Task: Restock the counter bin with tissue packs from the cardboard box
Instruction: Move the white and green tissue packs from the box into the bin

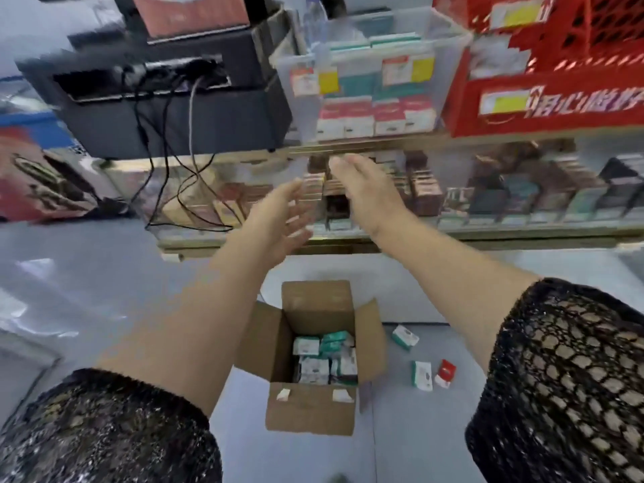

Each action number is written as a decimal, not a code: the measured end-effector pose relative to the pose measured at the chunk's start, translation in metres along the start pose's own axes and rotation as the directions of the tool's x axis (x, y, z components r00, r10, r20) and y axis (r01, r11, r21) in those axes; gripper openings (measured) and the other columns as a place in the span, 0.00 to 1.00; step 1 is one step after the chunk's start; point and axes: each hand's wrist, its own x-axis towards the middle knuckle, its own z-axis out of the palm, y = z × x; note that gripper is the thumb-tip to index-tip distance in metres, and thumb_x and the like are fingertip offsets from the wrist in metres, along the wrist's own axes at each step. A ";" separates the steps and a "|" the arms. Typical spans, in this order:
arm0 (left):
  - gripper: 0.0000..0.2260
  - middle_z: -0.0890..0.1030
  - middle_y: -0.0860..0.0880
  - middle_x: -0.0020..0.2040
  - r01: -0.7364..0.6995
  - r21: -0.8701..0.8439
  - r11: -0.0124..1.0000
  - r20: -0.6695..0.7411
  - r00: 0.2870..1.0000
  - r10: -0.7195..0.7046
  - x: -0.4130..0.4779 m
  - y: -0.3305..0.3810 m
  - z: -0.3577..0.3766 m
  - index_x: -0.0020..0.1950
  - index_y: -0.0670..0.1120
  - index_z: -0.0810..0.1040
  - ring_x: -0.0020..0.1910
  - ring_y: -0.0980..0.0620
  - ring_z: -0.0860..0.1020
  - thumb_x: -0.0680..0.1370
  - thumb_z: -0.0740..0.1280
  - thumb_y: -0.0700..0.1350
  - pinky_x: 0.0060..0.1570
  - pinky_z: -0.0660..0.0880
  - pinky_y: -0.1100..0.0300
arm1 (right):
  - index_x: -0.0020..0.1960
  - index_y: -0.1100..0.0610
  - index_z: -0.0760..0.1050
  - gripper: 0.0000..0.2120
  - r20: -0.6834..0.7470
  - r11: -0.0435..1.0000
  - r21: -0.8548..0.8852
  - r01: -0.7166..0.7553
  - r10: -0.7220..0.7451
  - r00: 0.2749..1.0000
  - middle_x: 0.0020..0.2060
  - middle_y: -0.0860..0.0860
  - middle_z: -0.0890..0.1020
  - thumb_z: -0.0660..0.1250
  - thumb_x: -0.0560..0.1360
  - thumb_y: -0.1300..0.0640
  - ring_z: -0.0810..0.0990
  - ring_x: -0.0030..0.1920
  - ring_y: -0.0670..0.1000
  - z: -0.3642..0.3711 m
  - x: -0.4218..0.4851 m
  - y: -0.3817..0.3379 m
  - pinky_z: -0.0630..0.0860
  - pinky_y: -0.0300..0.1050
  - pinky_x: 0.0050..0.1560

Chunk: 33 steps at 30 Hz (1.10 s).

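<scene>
An open cardboard box (pixel 310 409) stands on the floor below me, with several green-and-white tissue packs (pixel 315 369) inside. A clear plastic bin (pixel 303 109) sits on the glass counter above, holding teal packs over red-and-white ones. My left hand (pixel 278 221) and right hand (pixel 362 190) are both raised in front of the counter's glass face, below the bin, fingers straight and blurred by motion, holding nothing. Three loose packs lie on the floor right of the box: a green one (pixel 405 337), another green one (pixel 422 375) and a red one (pixel 446 374).
A black machine (pixel 167 113) with hanging cables stands on the counter left of the bin. Red display crates (pixel 543 99) stand to the right. The glass counter (pixel 488 200) holds rows of small boxes. Pale floor surrounds the box.
</scene>
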 end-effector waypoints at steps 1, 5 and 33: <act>0.19 0.75 0.45 0.63 0.036 0.011 0.999 -0.026 0.999 -0.036 0.010 -0.023 -0.009 0.66 0.48 0.73 0.62 0.45 0.74 0.78 0.64 0.55 0.53 0.74 0.51 | 0.71 0.54 0.66 0.25 0.020 0.999 0.003 -0.046 0.046 0.999 0.66 0.51 0.72 0.59 0.78 0.44 0.71 0.64 0.50 0.008 -0.001 0.022 0.67 0.51 0.66; 0.19 0.74 0.46 0.57 0.166 -0.005 0.986 -0.086 0.982 -0.166 0.058 -0.118 -0.045 0.68 0.46 0.72 0.48 0.48 0.75 0.79 0.64 0.52 0.43 0.73 0.54 | 0.71 0.50 0.65 0.25 0.028 0.982 -0.002 -0.191 0.191 0.981 0.68 0.49 0.71 0.59 0.77 0.41 0.69 0.67 0.51 0.043 -0.002 0.125 0.67 0.54 0.67; 0.17 0.77 0.40 0.60 0.660 0.062 0.749 -0.079 0.751 -0.655 0.344 -0.524 -0.067 0.65 0.46 0.73 0.44 0.46 0.77 0.81 0.58 0.53 0.48 0.76 0.51 | 0.69 0.47 0.67 0.24 0.021 0.754 0.099 -0.650 0.651 0.758 0.58 0.44 0.71 0.56 0.76 0.38 0.72 0.63 0.49 0.148 0.064 0.564 0.69 0.55 0.66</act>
